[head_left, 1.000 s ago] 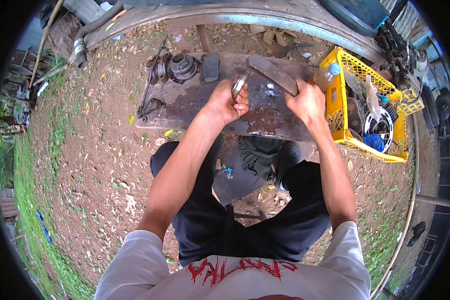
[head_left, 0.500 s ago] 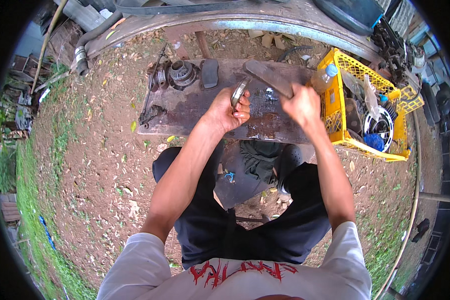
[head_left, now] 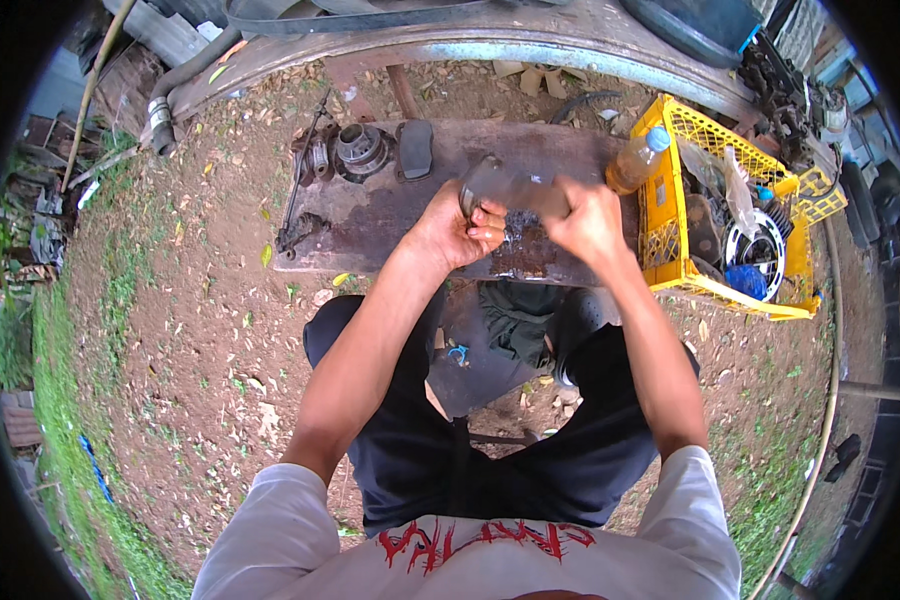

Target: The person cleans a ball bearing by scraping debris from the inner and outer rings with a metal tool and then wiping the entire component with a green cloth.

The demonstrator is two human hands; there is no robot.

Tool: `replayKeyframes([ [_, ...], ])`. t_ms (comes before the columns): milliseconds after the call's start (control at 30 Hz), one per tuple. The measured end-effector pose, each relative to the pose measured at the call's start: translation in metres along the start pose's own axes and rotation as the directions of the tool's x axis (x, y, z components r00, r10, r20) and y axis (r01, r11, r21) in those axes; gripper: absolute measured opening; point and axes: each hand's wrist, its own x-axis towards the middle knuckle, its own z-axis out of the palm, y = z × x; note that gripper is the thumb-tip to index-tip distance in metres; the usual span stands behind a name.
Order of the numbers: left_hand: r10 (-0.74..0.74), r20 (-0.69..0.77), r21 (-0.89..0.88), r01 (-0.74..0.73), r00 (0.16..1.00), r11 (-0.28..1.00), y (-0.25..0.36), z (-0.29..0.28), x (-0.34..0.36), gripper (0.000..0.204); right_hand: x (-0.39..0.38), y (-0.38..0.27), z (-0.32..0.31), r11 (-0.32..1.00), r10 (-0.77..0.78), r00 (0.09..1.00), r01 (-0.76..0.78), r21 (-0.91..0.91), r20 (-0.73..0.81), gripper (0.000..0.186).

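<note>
In front of me, above a low wooden board, my left hand is closed around a brake pad, its thin edge turned up. A long, flat brown brush with a rounded end is gripped in my right hand. It is smeared by motion, and no bristles show. The brush's far end overlaps the pad and hides part of it; whether they touch, I cannot tell. Left of the hands, another dark pad lies on the board, beside a round metal hub.
At the board's right end stands a yellow crate of parts, with a bottle of amber liquid beside it. A thin metal rod and small parts lie at the left end. A long bench runs across the back.
My right hand has moved left and slightly nearer, bringing the brush over the brake pad. My left hand has stayed nearly still.
</note>
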Motion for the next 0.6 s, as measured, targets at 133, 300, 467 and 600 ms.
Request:
replayKeyframes([
  [133,-0.010,0.002,-0.023,0.010,1.000,1.000,0.002,0.000,-0.005,0.023,0.016,0.022,-0.005,0.995,0.054,0.997,-0.058,-0.075,-0.057,0.019],
  [300,0.069,-0.041,0.128,-0.063,0.997,0.990,-0.008,0.002,-0.005,0.025,0.008,0.014,-0.004,0.998,0.027,0.999,-0.029,-0.048,-0.038,0.015],
  [467,0.297,-0.188,0.340,-0.222,0.936,0.914,-0.007,0.017,-0.010,0.028,0.008,-0.001,-0.006,0.991,0.040,0.988,-0.020,0.131,-0.150,0.012],
  [600,0.653,-0.288,0.682,-0.328,0.701,0.653,-0.017,0.029,0.002,0.033,0.006,0.019,0.004,0.988,0.131,0.991,-0.131,-0.076,-0.003,0.015],
])
